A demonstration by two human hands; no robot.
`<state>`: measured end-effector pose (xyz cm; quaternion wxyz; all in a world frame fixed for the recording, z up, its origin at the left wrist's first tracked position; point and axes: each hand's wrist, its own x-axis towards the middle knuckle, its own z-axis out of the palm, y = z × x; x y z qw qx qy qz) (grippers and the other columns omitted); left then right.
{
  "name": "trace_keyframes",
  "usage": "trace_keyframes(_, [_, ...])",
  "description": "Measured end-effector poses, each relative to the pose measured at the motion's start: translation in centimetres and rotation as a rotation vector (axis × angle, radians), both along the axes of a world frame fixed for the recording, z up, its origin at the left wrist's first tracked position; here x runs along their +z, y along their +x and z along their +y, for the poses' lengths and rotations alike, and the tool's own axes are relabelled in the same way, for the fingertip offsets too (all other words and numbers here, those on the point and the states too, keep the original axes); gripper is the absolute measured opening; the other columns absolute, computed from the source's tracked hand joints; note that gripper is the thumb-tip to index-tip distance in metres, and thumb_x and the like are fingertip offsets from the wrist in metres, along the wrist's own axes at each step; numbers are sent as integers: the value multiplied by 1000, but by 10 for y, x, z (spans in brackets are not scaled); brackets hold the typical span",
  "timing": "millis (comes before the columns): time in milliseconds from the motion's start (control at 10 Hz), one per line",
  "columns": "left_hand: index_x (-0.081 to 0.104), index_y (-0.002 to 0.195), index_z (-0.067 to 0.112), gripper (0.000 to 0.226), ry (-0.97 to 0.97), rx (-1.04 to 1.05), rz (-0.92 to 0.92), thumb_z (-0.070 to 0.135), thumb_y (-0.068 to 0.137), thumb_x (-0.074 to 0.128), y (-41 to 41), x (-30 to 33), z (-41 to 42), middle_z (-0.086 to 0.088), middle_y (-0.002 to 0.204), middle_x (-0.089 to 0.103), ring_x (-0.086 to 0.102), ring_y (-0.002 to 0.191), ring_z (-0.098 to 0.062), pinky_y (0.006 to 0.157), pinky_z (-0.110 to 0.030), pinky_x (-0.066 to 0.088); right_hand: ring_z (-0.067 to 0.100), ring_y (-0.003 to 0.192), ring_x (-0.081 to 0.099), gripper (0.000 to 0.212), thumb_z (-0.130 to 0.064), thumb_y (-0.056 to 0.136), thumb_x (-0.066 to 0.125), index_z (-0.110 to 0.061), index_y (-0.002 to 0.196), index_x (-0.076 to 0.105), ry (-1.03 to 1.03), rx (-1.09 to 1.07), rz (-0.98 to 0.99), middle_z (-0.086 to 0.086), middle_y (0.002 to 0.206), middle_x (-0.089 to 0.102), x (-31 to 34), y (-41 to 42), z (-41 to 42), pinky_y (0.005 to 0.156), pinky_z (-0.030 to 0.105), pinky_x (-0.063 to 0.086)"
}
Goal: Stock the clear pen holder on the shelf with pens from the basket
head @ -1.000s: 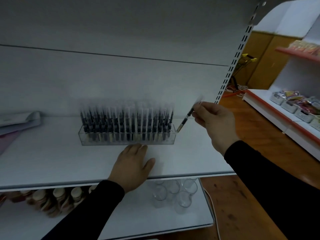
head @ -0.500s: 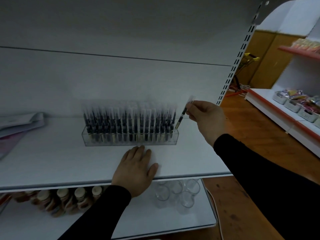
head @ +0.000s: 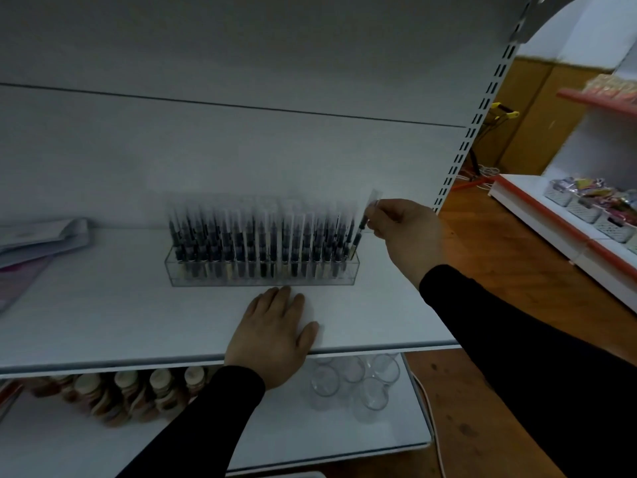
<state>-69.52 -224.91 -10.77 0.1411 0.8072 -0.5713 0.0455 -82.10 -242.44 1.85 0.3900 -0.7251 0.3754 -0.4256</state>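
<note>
My right hand [head: 405,236] pinched a pen [head: 362,225] near its clear top end, between thumb and fingertips, the grip closed round the barrel. The pen stood almost upright, tilted a little, with its lower tip at the right end of the clear pen holder [head: 262,276], just at the last row of pens (whether the tip was already inside a slot I could not tell, the frame was too blurred there). The holder sat on the white shelf [head: 103,315], toward the back wall, long side facing me, and it was packed with dark pens [head: 258,239] standing upright in rows.

My left hand [head: 275,336] lay flat on the shelf in front of the holder, palm down, fingers straight and close together, fingertips just short of the holder's front wall, thumb spread out to the right. It held nothing. Both my sleeves were black.

At the left edge of the shelf lay some flat paper packets [head: 38,239]. On the lower shelf stood a cluster of clear glasses [head: 351,381] below my left hand, and a row of small jars [head: 138,391] with pale lids farther left. Off to the right, another shelving unit held little baskets [head: 586,208] of wrapped goods above a wooden floor [head: 499,270].
</note>
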Motion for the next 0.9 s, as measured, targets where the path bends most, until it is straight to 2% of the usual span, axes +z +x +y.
trace_keyframes(100, [65,118,4,60,-12,-9,-8,49,90,36,0,-1,-1,-22,123,63,60,111,-39,97,-50,47,11,76,67,9,-24,91,67,-17,93,72,1,16,48,-4,82,72,-8,1,4,76,22,56])
trace_keyframes(300, [66,117,7,60,-38,-13,-37,50,90,36,2,-3,0,-20,122,64,61,111,-37,95,-48,47,5,75,63,19,-27,91,65,-12,99,74,-68,-7,184,-4,85,70,-25,5,6,72,10,47])
trace_keyframes(500, [67,117,7,60,-55,-5,-59,50,90,36,1,-3,0,-19,122,64,61,110,-37,95,-48,47,9,77,63,20,-27,91,65,-11,98,74,-36,-9,188,-1,85,71,-27,8,7,76,19,49])
trace_keyframes(600, [67,117,7,60,-59,-9,-68,51,90,36,1,-3,0,-19,121,65,61,110,-36,94,-48,47,12,77,61,21,-27,92,63,-9,91,73,-65,-20,267,0,84,70,-28,6,11,70,17,43])
trace_keyframes(700, [67,116,8,59,-55,-8,-61,51,89,36,0,-4,-1,-18,121,65,62,110,-36,94,-48,48,7,81,60,20,-30,93,62,-12,97,73,-74,-25,310,-5,89,67,-33,-3,13,64,1,39])
trace_keyframes(800, [67,115,8,59,-74,-3,-79,51,89,37,1,-3,0,-18,121,65,62,110,-35,94,-48,48,-10,75,53,22,-34,93,61,-16,101,72,-47,-3,328,-11,90,63,-36,-13,18,63,-8,32])
trace_keyframes(900, [68,115,8,58,-83,-4,-93,50,89,37,0,-7,-2,-18,120,65,63,109,-35,93,-48,49,-9,79,53,23,-39,94,58,-21,104,69,-39,-20,307,-15,93,61,-26,-26,23,64,-7,33])
